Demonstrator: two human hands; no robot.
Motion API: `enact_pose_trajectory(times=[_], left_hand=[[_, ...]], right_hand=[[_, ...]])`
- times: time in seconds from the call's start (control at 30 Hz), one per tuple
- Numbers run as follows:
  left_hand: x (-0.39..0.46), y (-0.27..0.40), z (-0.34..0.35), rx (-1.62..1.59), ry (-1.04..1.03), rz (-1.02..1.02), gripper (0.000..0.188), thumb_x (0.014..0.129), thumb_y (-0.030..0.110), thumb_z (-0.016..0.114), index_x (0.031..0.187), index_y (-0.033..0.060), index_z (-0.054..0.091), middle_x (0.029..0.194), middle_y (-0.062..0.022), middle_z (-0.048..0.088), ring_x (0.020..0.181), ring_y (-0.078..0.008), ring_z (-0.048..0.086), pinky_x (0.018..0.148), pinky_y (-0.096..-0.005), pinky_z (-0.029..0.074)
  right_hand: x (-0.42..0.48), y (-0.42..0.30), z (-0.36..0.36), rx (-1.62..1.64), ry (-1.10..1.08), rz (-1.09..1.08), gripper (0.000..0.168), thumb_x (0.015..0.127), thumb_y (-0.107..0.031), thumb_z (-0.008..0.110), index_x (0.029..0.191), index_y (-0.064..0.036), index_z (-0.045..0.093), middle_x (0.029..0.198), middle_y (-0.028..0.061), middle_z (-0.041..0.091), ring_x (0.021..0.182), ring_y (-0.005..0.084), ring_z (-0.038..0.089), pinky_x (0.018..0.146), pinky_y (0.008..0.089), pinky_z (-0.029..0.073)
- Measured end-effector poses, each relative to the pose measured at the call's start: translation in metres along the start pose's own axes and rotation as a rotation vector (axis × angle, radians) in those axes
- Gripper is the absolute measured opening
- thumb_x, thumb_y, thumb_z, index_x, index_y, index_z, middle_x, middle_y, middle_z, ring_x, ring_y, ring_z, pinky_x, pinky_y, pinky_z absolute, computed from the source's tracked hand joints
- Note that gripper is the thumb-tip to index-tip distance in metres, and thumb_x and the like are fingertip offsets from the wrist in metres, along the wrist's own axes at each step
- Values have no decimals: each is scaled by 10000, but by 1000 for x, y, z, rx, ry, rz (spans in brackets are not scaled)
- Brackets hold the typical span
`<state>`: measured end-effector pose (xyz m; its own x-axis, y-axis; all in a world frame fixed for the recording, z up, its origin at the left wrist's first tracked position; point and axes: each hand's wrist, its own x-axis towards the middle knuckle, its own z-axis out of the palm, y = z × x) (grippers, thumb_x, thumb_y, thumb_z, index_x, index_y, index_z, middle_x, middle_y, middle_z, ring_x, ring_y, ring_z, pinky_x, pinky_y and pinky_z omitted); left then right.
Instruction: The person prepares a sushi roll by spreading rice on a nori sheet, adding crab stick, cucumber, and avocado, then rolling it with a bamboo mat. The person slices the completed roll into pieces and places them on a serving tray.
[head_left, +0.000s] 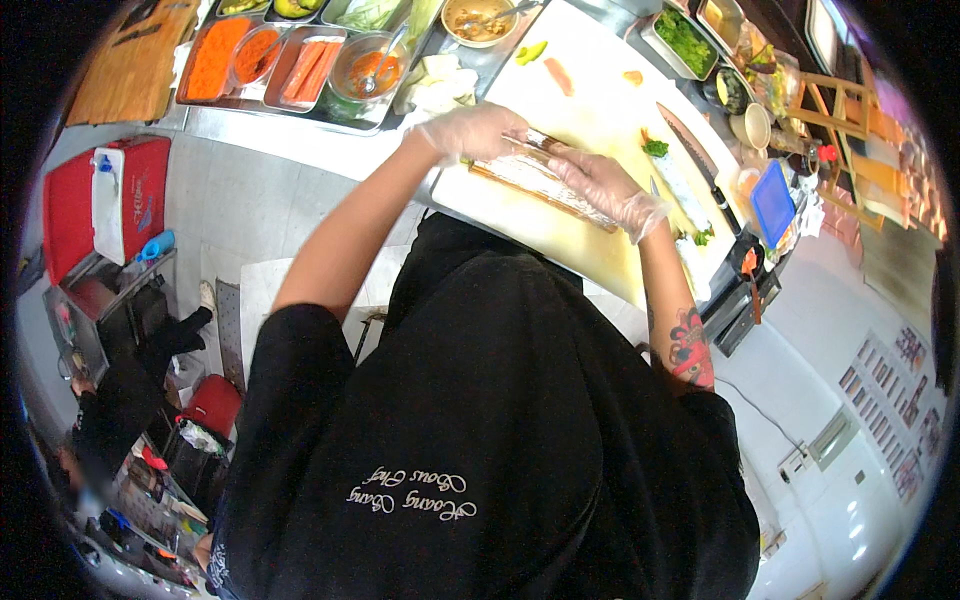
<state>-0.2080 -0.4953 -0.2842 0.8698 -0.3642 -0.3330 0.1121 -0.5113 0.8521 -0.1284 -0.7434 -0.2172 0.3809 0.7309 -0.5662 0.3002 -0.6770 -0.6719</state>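
Both my hands wear clear plastic gloves. A bamboo sushi mat (536, 178) lies folded over on the white cutting board (495, 225), close to my body. My left hand (480, 133), slightly blurred, grips the mat's left part. Farther right along it, my right hand (600, 180) presses on top with the fingers over the far edge. What is inside the mat is hidden. To the right of my right hand lies a rice-covered sushi roll (679, 185) with green leaves at its ends. Beyond it rests a black-handled knife (697, 154).
Behind the mat are a green pepper strip (531, 52) and an orange scrap (633, 77). A crumpled cloth (439, 82) sits by a tray of orange roe (217, 60) and crab sticks (309, 67). A blue lid (772, 202) stands right. Another person (124, 412) is at far left.
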Motion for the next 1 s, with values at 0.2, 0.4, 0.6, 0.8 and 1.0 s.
enact_pose_trajectory(times=[0.2, 0.4, 0.6, 0.8, 1.0], left_hand=[[24, -11, -8, 28, -256, -77, 281, 924, 175, 720, 1130, -6, 657, 1033, -125, 725, 961, -207, 651, 917, -353, 508], [-30, 18, 32, 509, 186, 285, 491, 875, 203, 714, 1343, 102, 606, 1175, -124, 653, 1109, -288, 627, 980, -425, 515], [-50, 25, 78, 758, 363, 310, 598, 865, 125, 625, 1457, 172, 553, 1234, -76, 583, 1144, -258, 593, 992, -407, 502], [-48, 17, 90, 777, 374, 269, 641, 822, 118, 660, 1453, 176, 561, 1248, -73, 588, 1146, -264, 595, 995, -425, 500], [-45, 29, 75, 672, 292, 168, 758, 788, 150, 755, 1504, 175, 509, 1326, -111, 573, 1206, -326, 572, 1042, -472, 475]], right_hand=[[-27, 22, 53, -584, 538, -473, 492, 877, -229, 691, 1367, -245, 654, 1339, 70, 633, 1197, 256, 615, 1031, 445, 494], [-22, 56, 90, -630, 629, -535, 536, 841, -147, 618, 1334, -350, 669, 1236, 74, 595, 1107, 277, 593, 944, 422, 540], [-17, 56, 93, -535, 667, -579, 454, 829, -189, 636, 1249, -331, 734, 1157, 79, 628, 1086, 277, 611, 927, 413, 544], [-14, 61, 94, -489, 689, -602, 467, 751, -164, 680, 1198, -272, 759, 1126, 83, 609, 1069, 288, 617, 920, 429, 556], [-23, 62, 59, -448, 611, -525, 499, 861, -244, 734, 1350, -194, 646, 1135, 81, 663, 1006, 299, 641, 954, 416, 542]])
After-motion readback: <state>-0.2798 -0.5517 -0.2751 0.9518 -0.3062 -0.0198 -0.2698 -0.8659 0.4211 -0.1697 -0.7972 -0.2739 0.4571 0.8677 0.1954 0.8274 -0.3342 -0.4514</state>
